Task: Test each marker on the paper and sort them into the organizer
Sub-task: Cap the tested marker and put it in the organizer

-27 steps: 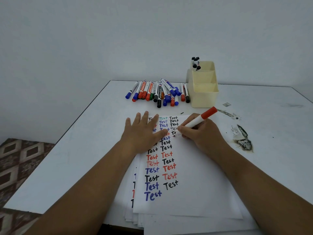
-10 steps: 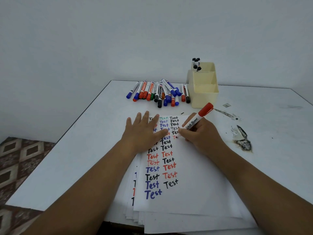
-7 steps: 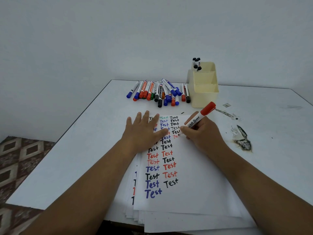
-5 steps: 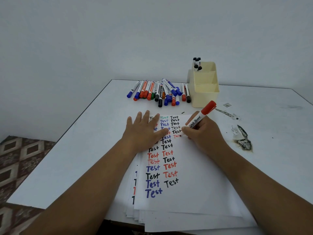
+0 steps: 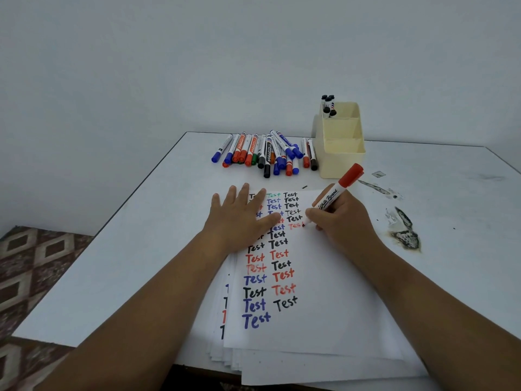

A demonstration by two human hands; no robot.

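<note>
My right hand (image 5: 342, 221) pinches a red marker (image 5: 332, 197) between thumb and fingers, curled round the white barrel; the barrel is printed "White Board", its red cap sits on the far end and points up toward the organizer, and its tip touches the paper (image 5: 318, 292) at the end of a faint red "Test" in the right-hand column. My left hand (image 5: 242, 218) lies flat on the same sheet, fingers straight and spread, covering part of the left and middle columns of words. The sheet carries rows of "Test" in black, blue, red and one green, and it tops a stack of further sheets whose edges fan out at the near left of the table (image 5: 127, 263). The cream organizer (image 5: 342, 153) stands at the far side of the table, just right of the loose pile; it has three compartments in a row, and the farthest one holds a few markers with black ends (image 5: 328, 104) standing upright. I cannot see whether the two nearer compartments hold anything. The loose pile of markers (image 5: 266, 153) lies beside the organizer's left wall, caps in blue, red, green and black mostly pointing toward me. Dark scorch-like stains (image 5: 406, 232) mark the tabletop to the right of my writing hand, and a patterned floor (image 5: 31, 263) shows past the table's left edge.
</note>
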